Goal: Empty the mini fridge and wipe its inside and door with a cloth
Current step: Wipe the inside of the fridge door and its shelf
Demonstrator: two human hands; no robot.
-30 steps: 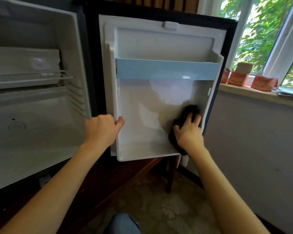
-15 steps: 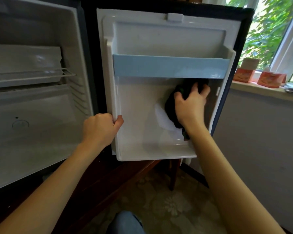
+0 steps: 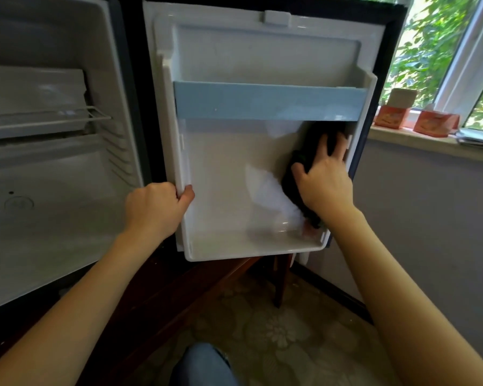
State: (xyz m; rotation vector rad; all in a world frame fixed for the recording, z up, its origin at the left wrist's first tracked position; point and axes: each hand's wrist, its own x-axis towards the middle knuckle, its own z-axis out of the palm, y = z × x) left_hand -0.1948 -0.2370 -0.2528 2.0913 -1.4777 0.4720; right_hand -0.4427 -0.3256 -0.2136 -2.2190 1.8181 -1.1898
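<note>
The mini fridge [image 3: 53, 190] stands open at left, a wire shelf [image 3: 48, 121] inside its cavity. The left hand [image 3: 154, 210] grips the inner edge of the door [image 3: 221, 190], fingers curled round the rim. A pale blue rail [image 3: 262, 103] fronts the door's shelf. Below it, at the liner's right side, the right hand [image 3: 325, 182] presses a dark cloth [image 3: 293, 185] flat with its fingers spread. Orange boxes [image 3: 392, 117] sit on the windowsill [image 3: 402, 137].

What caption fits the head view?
Left hand grips the mini-fridge door edge; right hand presses a dark cloth to its inner panel.
</note>
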